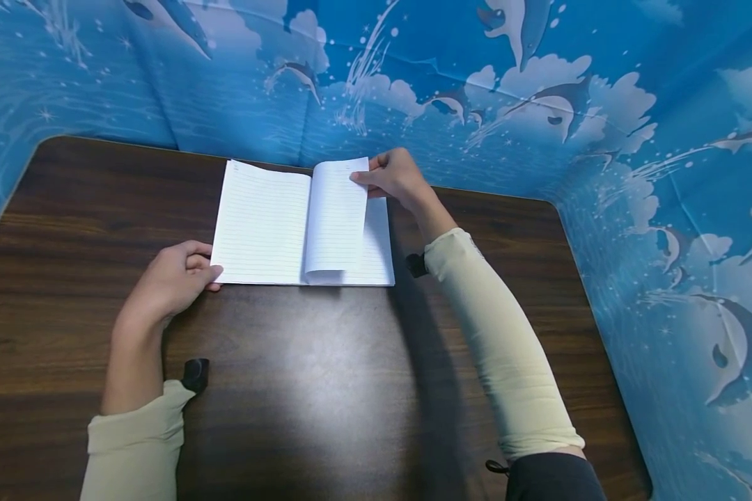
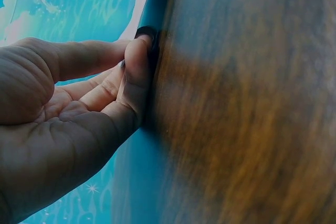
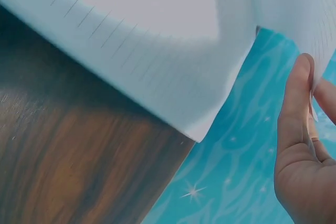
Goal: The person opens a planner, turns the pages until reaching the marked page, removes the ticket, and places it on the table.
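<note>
Glare on tabletop [image 1: 332, 376], soft shadow [image 1: 434, 362], washed-out page [image 3: 147, 3]

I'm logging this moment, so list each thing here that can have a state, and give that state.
Notebook: open, lying on the table; ruled, no handwriting visible.
Page: lifted and curved, its right edge held near the top.
Left hand: holds the notebook's near left corner, thumb on top.
Right hand: pinches the lifted page.
Backdrop: hung up, lightly creased.
</note>
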`<move>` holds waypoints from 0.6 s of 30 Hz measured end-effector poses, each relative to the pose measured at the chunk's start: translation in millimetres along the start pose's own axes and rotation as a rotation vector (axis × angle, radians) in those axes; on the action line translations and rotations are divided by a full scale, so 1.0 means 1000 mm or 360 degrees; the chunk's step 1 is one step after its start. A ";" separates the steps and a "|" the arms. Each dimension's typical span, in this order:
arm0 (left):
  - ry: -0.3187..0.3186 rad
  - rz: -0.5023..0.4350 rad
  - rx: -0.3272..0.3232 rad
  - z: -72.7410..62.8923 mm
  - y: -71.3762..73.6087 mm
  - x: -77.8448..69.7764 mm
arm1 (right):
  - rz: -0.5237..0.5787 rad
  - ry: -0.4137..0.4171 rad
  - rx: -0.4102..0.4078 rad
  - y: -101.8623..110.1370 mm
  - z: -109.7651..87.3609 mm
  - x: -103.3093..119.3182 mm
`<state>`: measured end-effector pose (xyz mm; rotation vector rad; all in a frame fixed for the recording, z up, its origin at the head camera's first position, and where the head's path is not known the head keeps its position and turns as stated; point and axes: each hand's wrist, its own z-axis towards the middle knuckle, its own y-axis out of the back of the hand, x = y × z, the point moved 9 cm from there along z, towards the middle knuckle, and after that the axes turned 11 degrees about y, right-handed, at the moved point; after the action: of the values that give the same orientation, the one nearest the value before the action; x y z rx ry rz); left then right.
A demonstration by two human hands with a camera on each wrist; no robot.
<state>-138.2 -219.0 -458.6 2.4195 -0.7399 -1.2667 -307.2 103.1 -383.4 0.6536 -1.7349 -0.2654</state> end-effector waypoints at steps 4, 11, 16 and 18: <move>-0.0001 -0.0022 -0.0004 0.000 0.000 0.000 | 0.0100 -0.0007 0.0021 -0.008 0.001 0.008; -0.0015 -0.0023 -0.0003 0.000 0.000 0.000 | 0.0164 -0.0008 0.0043 -0.016 0.002 0.015; -0.0024 -0.0032 0.0008 0.000 0.000 0.001 | 0.0239 0.0033 0.0073 -0.021 0.002 0.023; -0.0027 -0.0028 0.0010 0.000 0.000 0.001 | 0.0271 0.0055 0.0093 -0.024 0.002 0.028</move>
<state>-138.1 -220.0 -459.5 2.4283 -0.7302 -1.2952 -306.1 67.4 -373.4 0.5454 -1.7582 -0.0850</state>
